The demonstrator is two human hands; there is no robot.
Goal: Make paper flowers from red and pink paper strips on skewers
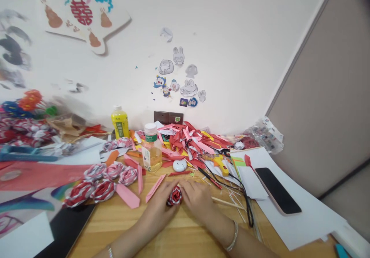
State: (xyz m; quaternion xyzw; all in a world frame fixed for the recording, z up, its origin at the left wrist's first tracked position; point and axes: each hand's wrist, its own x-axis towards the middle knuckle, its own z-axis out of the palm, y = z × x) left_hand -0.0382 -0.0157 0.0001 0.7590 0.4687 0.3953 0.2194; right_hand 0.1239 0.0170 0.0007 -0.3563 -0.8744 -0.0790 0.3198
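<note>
A small red and white paper rose (pixel 174 196) is held between my two hands, just above the wooden table (pixel 179 236). My left hand (pixel 160 202) wraps round its left side. From the right, the curled fingers of my right hand (pixel 197 200) press against its edge. Several finished-looking roses (pixel 102 190), red, pink and white, lie in a group on the left. Folded pink paper strips (pixel 127 196) rest between that group and my left hand.
Behind my hands stand a clear bottle (pixel 152 150) and a yellow bottle (pixel 120 123). A pile of red and pink strips (pixel 185 140) lies along the wall. A yellow glue gun (pixel 221 164), its black cord and a phone (pixel 278 190) are on the right.
</note>
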